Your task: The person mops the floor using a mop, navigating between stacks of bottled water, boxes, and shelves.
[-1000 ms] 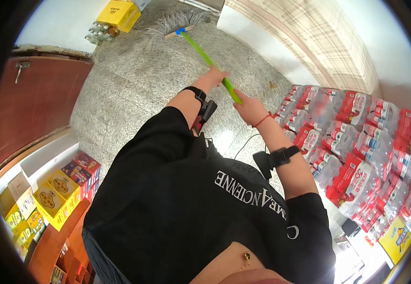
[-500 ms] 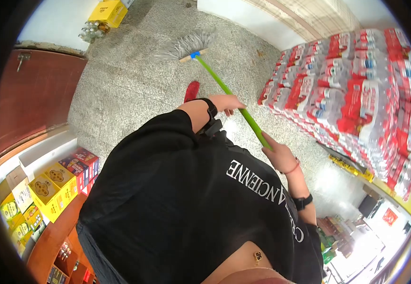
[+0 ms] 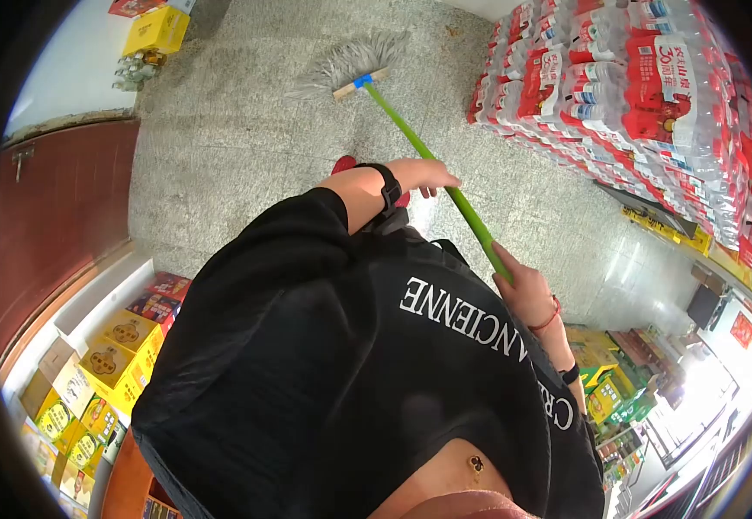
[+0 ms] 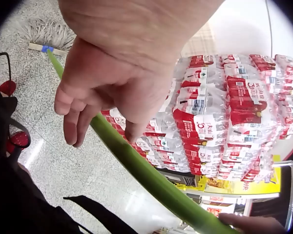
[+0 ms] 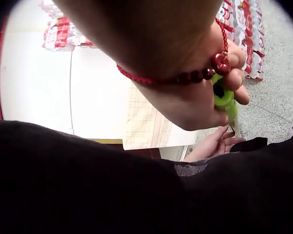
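A mop with a grey string head (image 3: pixel 352 62) rests on the floor, its blue joint (image 3: pixel 363 81) joined to a green handle (image 3: pixel 473 216) that slants toward the body. My left hand (image 3: pixel 424 176) is around the middle of the handle, fingers loosely bent on one side and thumb on the other, as the left wrist view shows for this hand (image 4: pixel 119 73). Lower down, my right hand (image 3: pixel 527 292) grips the handle near its top end. In the right wrist view that hand (image 5: pixel 205 97) has its fingers round the green end (image 5: pixel 224 100).
Shrink-wrapped bottle packs (image 3: pixel 597 95) are stacked at the right. A brown-red door (image 3: pixel 64 216) is at the left, with yellow cartons (image 3: pixel 121 350) below it. A yellow box (image 3: pixel 158 30) and some bottles (image 3: pixel 138 69) stand at the upper left. A red shoe (image 3: pixel 344 163) shows beside the left forearm.
Both hands have come back toward the body and to the right, with the handle between them. The mop head sits slightly nearer. The head view has shifted, showing more of the shop at the right.
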### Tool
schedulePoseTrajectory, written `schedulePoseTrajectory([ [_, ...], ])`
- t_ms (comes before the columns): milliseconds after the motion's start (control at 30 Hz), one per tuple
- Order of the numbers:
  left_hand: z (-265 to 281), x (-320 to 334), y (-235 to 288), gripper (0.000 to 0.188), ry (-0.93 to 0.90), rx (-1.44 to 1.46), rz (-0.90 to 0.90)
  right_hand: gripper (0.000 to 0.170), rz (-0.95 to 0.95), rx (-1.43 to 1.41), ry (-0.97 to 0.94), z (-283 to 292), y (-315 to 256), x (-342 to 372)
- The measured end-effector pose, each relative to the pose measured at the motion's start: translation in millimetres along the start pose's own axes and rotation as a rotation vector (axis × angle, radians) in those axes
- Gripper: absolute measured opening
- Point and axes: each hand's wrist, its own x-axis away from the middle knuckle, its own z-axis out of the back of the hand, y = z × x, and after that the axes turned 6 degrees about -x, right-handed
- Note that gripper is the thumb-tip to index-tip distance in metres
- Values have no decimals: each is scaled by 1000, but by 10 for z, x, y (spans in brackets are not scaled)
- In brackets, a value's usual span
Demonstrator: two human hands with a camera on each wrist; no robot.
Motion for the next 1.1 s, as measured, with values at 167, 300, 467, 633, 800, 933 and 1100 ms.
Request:
schedulePoseTrajectory([
  [167,346,-80,-459,57,128,77,-31,49,20,19,34,-51,-420,-503],
  [300,901,-45,-853,50,492,214,-2,47,62,45,77,-89,-898,-1236],
  [467,1718,369,-1085,48,602,238,-84,47,127,31,155,-140,-1374,-2264],
  [633,2205,707,-1035,48,579,229,-90,45,68,10,188,-179,-1659,-2882],
  [800,2245,659,-1076,49,494,187,-19,44,23,-3,169,-210,-1847,-2792],
  [933,1985,512,-1234,46,508,261,-37,46,-10,-18,123,-297,-1811,-2505],
  [1100,1497,563,-1192,43,454,355,-1,49,-63,-85,110,-581,-1538,-1898],
])
